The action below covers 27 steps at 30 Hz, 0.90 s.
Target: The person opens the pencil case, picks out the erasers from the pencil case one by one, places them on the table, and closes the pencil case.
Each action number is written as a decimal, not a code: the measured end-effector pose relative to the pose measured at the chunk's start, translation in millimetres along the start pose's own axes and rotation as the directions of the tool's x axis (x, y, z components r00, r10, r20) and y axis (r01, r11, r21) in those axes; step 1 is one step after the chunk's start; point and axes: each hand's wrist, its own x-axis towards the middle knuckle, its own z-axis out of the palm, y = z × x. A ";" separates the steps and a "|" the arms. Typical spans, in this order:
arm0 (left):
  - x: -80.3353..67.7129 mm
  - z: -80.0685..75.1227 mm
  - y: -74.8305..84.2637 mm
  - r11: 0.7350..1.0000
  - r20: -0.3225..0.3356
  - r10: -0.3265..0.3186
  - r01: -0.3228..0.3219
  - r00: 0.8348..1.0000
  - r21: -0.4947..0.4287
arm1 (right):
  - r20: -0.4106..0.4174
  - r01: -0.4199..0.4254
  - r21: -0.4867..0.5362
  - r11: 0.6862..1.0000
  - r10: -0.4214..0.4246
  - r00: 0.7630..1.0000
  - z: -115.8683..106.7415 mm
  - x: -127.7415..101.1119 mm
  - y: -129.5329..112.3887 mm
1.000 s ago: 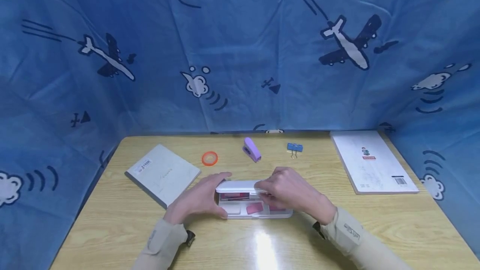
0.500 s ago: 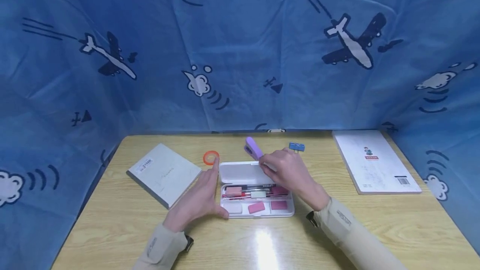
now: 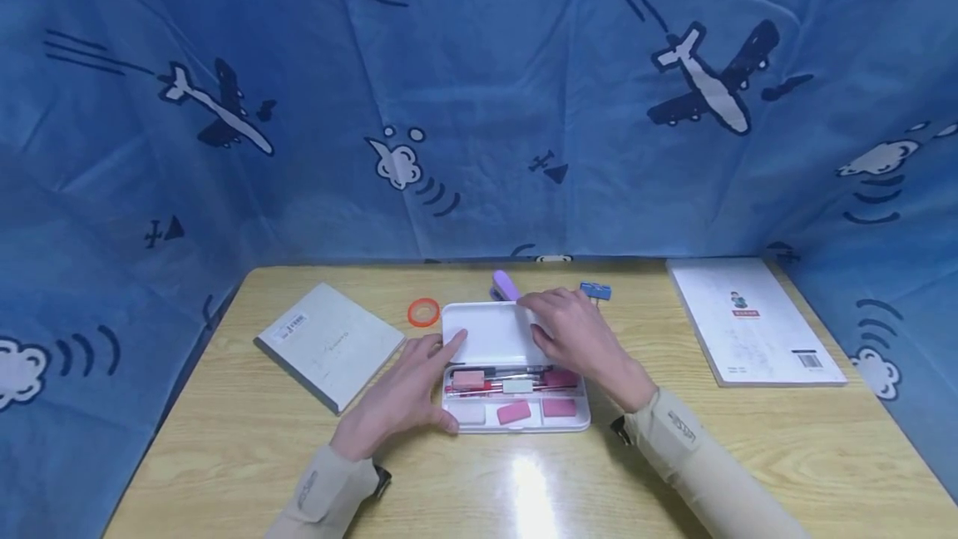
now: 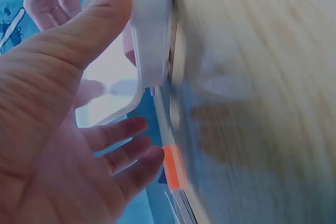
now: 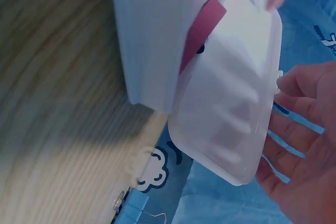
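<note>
A white pencil case [image 3: 582, 424] lies on the table with its lid [image 3: 490, 331] raised and leaning back. Inside are several pens [image 3: 516, 374], pink erasers [image 3: 513, 412] and a white eraser [image 3: 468, 414]. My left hand [image 3: 400, 393] is at the case's left side, thumb touching the front corner; its other fingers stretch loosely beside the lid, fairly straight in the left wrist view. With my right hand [image 3: 580, 339] I hold the lid's far edge by its small latch [image 5: 279, 82], several fingers lying behind the lid in the right wrist view.
A grey notebook [image 3: 329, 348] lies at left, and an orange tape roll [image 3: 423, 313] sits behind my left hand. Beyond the lid are a purple stapler [image 3: 505, 285] and a blue binder clip [image 3: 595, 290]. At right lies a white book [image 3: 756, 323]; blue curtains surround the table.
The lid has swung up and back from nearly closed, uncovering the pens and erasers. My right hand travelled away from me with it. My left thumb stayed by the front corner while the fingers shifted.
</note>
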 end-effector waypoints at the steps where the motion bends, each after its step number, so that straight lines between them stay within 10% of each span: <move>1: 0.2 -0.4 -0.4 1.000 0.005 -0.003 0.003 1.000 -0.002 | 0.008 -0.007 -0.002 1.000 0.007 1.000 -0.3 -0.2 -0.8; 9: 1.2 -2.8 -2.6 0.999 0.050 -0.023 0.024 0.999 -0.032 | 0.005 0.003 -0.050 0.999 -0.003 1.000 -1.9 6.8 -29.6; 18: 4.1 -4.8 -4.9 0.999 0.064 -0.001 0.003 0.998 -0.036 | 0.320 0.058 -0.011 0.998 -0.051 0.946 16.7 18.7 -79.2; 27: 4.6 -2.8 -5.8 1.000 0.053 0.024 -0.024 0.998 -0.013 | 0.384 0.028 -0.086 0.996 0.007 0.923 32.0 22.5 -90.7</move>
